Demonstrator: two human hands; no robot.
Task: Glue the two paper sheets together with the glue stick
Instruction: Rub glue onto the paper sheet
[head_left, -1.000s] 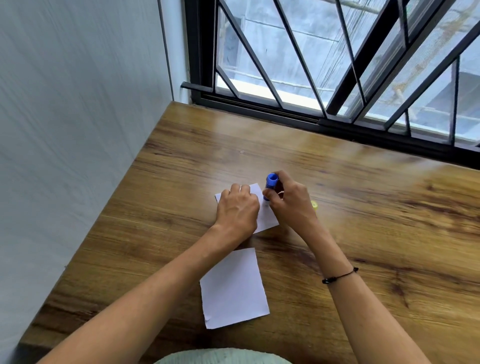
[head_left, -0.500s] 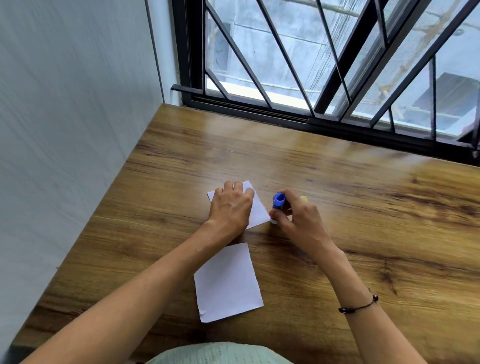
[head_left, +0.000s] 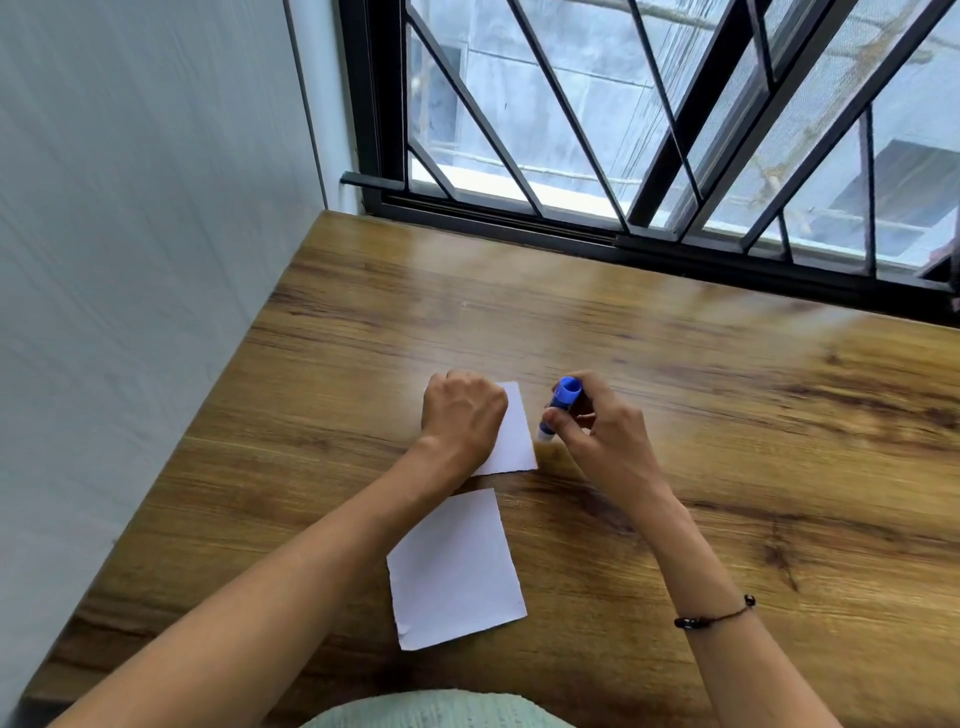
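Near sheet (head_left: 454, 569): a white paper lying flat on the counter (head_left: 675, 415), just on the near side of the far sheet, a narrow strip of wood between them. Nothing touches it; it looks parked there, ready to go on top once the glue is down.

Far sheet (head_left: 514, 431): my landmark, flat on the counter. Only its right part shows; the rest is under the left hand.

Left hand (head_left: 462, 410): rests on the far sheet's left part, fingers curled under into a loose fist, holding nothing. Most likely a weight, so the paper cannot slide under the stick.

Right hand (head_left: 597, 431): just right of the far sheet, its grip pinched round the glue stick (head_left: 558, 408).

Glue stick: blue, tilted, pale tip pointing down at the far sheet's right edge. Whether the tip touches paper or counter I cannot tell.

Stage: spreading glue seems near its end; pressing the sheets together is not yet done.

Window (head_left: 649, 130): black bars, well beyond the far sheet.
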